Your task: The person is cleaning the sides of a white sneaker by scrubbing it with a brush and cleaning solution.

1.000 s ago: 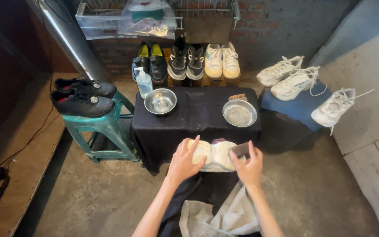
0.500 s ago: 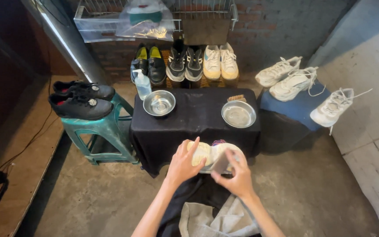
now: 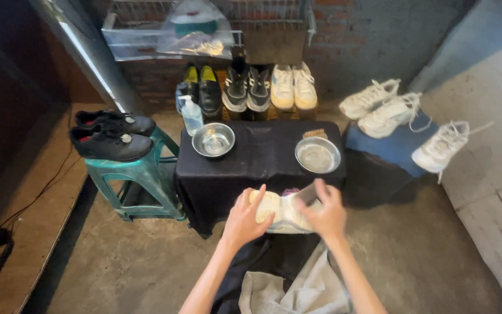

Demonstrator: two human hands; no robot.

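I see two packages, no signs or screens. Clear plastic bag point(image 3: 193, 29) on the wire rack at the back wall, teal and pale contents inside. Clear pump bottle point(image 3: 191, 115) with white label, left rear of tabletop point(image 3: 262, 154).

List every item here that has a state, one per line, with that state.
white shoe: held in both hands
left hand: gripping the shoe's toe
right hand: on the shoe, holding a small dark object
left bowl: upright, holding liquid
right bowl: upright
pump bottle: upright
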